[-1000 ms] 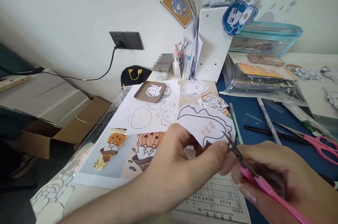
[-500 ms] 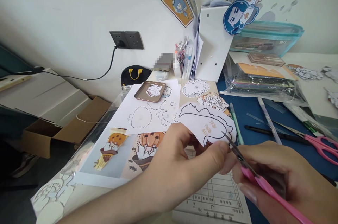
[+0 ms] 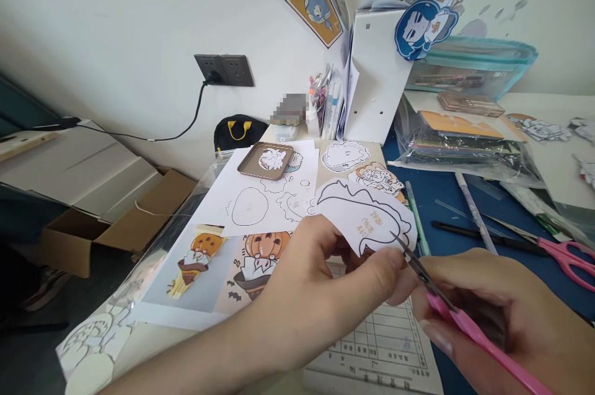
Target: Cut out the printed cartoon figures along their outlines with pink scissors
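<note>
My left hand [image 3: 320, 277] pinches the lower edge of a white paper piece [image 3: 346, 215] between thumb and fingers. Black wavy outlines and a few lines of tan handwriting are on that paper. My right hand [image 3: 493, 308] is closed round pink-handled scissors [image 3: 474, 330]. The scissors' dark blades point up and left, and their tip lies over the paper near the outline on its right side. Under both hands is a printed form with a table grid [image 3: 385, 345], partly covered.
A brown tray [image 3: 240, 167] with a paper cutout sits on an outlined sheet [image 3: 223, 209]. Below it lie pumpkin character prints [image 3: 191, 305]. To the right are a second pair of pink scissors [image 3: 564, 257], a black pen [image 3: 465, 230] and a plastic bag of papers [image 3: 465, 153].
The view has shifted very slightly. Both hands, the paper and the scissors keep almost the same position.
</note>
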Demonstrator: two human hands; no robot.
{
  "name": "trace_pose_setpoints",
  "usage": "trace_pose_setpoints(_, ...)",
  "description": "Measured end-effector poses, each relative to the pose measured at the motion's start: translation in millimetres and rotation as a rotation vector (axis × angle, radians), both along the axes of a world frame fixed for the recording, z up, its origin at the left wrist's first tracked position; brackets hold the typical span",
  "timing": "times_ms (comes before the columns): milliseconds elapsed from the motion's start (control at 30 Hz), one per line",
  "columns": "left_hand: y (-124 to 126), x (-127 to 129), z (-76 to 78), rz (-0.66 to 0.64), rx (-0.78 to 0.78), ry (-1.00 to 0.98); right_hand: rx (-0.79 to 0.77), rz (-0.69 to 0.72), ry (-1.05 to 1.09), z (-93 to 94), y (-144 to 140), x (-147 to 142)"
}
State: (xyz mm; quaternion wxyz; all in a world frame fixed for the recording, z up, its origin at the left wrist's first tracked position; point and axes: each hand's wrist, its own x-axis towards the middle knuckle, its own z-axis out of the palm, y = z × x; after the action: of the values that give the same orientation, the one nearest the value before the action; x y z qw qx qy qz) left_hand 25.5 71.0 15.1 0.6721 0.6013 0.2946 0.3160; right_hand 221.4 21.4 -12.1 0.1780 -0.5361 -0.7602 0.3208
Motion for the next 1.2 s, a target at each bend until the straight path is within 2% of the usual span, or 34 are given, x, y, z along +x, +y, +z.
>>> trace_pose_setpoints(200,0.0,0.2,-0.1,0.054,0.022,0.031,0.057,-0.027,-0.042,1.8,-6.0,-4.7)
trace_pose_setpoints(367,0.0,-2.3,-3.2,0.009,0.017,-0.022,0.005,-0.021,-0.032,-0.1,-7.8,-0.7)
trace_pose_setpoints(600,0.6,-0.1,-2.7,0.046,0.035,0.023,-0.001,-0.038,0.004,3.5,0.3,-6.8)
trace_pose_setpoints(700,-1.2,0.5,-4.4,0.217,0.029,0.196,-0.040,-0.025,0.069,-0.3,3.5,-6.5)
trace_pose_setpoints(733,-1.5,0.5,-5.9,0.291,0.033,0.265,-0.058,0.019,0.106,-2.1,3.8,-5.8)
trace_pose_setpoints(800,-1.2,0.1,-9.3,0.397,0.049,0.350,-0.053,-0.040,0.181,-4.0,2.9,-4.2)
trace_pose_setpoints(900,2.4,-0.6,-12.8,0.444,0.078,0.278,-0.100,-0.131,0.237,0.1,0.8,-3.1)
trace_pose_setpoints(1000,7.4,-0.8,-12.1,0.490,0.099,0.171,-0.118,-0.113,0.278,7.9,3.2,-5.9)
trace_pose_setpoints(1067,8.9,0.1,-10.6,0.499,0.123,0.149,-0.063,-0.123,0.394,10.7,7.8,-10.1)
trace_pose_setpoints(1200,4.0,4.3,-11.2,0.459,0.192,0.156,0.090,-0.294,0.624,7.2,16.1,-20.2)
